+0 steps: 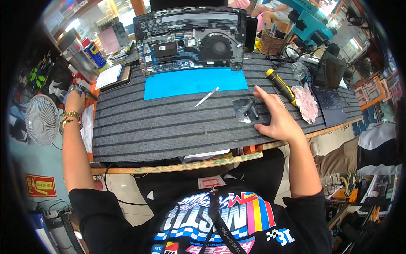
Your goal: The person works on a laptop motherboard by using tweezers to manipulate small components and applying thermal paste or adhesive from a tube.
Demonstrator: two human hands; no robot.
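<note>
Laptop [190,40], inner parts exposed, at the desk's [169,139] far edge, overlapping a blue sheet [194,86]. Right hand [278,120]: open, thumb and fingers spread beside a small black piece [252,111], which lies on a dark square [240,117] nearer the desk's near edge than its far one. Left hand [75,102]: extended to the desk's left edge; its grip cannot be told. Step in hand, apparently: reaching leftward. Lifting the black piece would call for a fine fingertip pinch.

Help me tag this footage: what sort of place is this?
Probably an electronics repair workshop: an opened laptop shows its blue circuit board and cooling fan, and a spray can stands nearby.
</note>
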